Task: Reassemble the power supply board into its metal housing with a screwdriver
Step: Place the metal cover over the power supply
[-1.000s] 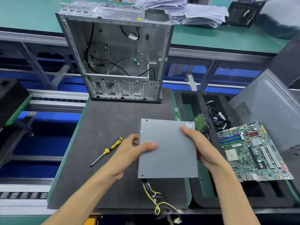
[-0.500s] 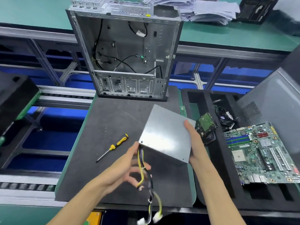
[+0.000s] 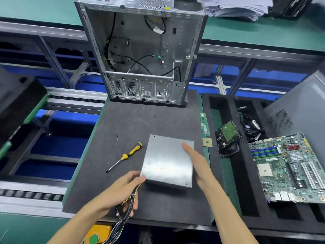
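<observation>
The grey metal power supply box [image 3: 167, 160] is held low over the dark foam mat [image 3: 123, 124], flat side up. My right hand [image 3: 197, 164] grips its right edge, thumb lying on top. My left hand [image 3: 123, 189] is at the box's near left corner and is closed around the cable bundle [image 3: 128, 206] of yellow and black wires that trails down toward me. A yellow-handled screwdriver [image 3: 125, 155] lies on the mat left of the box. The open metal computer case [image 3: 142, 55] stands upright at the mat's far edge, its inside facing me.
Two small screws [image 3: 117, 137] lie on the mat beyond the screwdriver. On the right a black foam tray [image 3: 226, 182] holds a hard drive [image 3: 228, 134], cables and a green motherboard [image 3: 288, 166]. A memory stick [image 3: 204, 124] and CPU chip [image 3: 207, 142] lie between mat and tray.
The box has tipped from a tilt back to flat and come down toward the mat. My left hand has closed on the wires. The view moved nearer the case.
</observation>
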A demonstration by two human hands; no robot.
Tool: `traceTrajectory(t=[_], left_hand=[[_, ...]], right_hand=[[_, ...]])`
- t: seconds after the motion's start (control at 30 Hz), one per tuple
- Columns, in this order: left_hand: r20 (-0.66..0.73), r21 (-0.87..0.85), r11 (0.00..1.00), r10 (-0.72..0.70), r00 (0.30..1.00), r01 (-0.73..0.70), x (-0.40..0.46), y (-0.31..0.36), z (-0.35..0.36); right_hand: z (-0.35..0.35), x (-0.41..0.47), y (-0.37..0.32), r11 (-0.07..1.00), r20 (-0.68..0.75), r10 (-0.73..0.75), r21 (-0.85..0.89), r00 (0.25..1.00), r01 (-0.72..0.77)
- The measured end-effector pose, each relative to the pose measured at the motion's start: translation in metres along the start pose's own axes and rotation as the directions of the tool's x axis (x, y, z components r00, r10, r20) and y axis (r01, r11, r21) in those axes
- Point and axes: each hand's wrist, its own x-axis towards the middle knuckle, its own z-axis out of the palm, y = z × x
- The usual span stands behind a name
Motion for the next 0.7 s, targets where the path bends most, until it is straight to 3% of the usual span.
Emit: traceTrajectory(t=[0.13, 0.3, 0.4, 0.47, 0.53, 0.57, 0.63, 0.7], left_hand=[[0.038, 0.037, 0.999, 0.006, 0.999, -0.008, -0.003, 0.0, -0.005], [0.051, 0.06, 0.998, -0.008, 0.999, 0.005, 0.0, 0.004, -0.011], [0.076, 0.092, 0.996, -0.005, 0.997, -0.002, 0.003, 0.002, -0.013], [0.037, 0.104, 0.994, 0.016, 0.999, -0.02, 0.008, 0.001, -0.018], [-0.126, 0.127, 0.99, 0.075, 0.989, -0.059, 0.02, 0.002, -0.028], [-0.266, 0.189, 0.978, 0.132, 0.955, -0.083, 0.028, 0.002, -0.035], [-0.522, 0.432, 0.9, 0.303, 0.797, -0.059, 0.043, 0.002, -0.05], [-0.585, 0.594, 0.804, 0.406, 0.702, 0.029, 0.055, 0.005, -0.056]], right_hand=[[0.008, 0.001, -0.004, 0.996, 0.04, -0.01, -0.091, 0.999, 0.013], [0.017, 0.01, -0.003, 0.986, -0.076, -0.067, -0.156, 0.995, 0.054], [0.014, 0.019, 0.0, 0.863, -0.256, -0.215, -0.502, 0.942, 0.061], [0.011, 0.021, -0.003, 0.807, -0.262, -0.244, -0.589, 0.934, 0.045], [0.008, 0.019, -0.008, 0.781, -0.224, -0.257, -0.621, 0.94, 0.065], [0.008, 0.016, -0.013, 0.777, -0.226, -0.286, -0.623, 0.931, 0.087], [0.014, 0.011, -0.023, 0.771, -0.24, -0.41, -0.606, 0.88, 0.194], [0.026, 0.004, -0.035, 0.744, -0.232, -0.54, -0.581, 0.809, 0.33]])
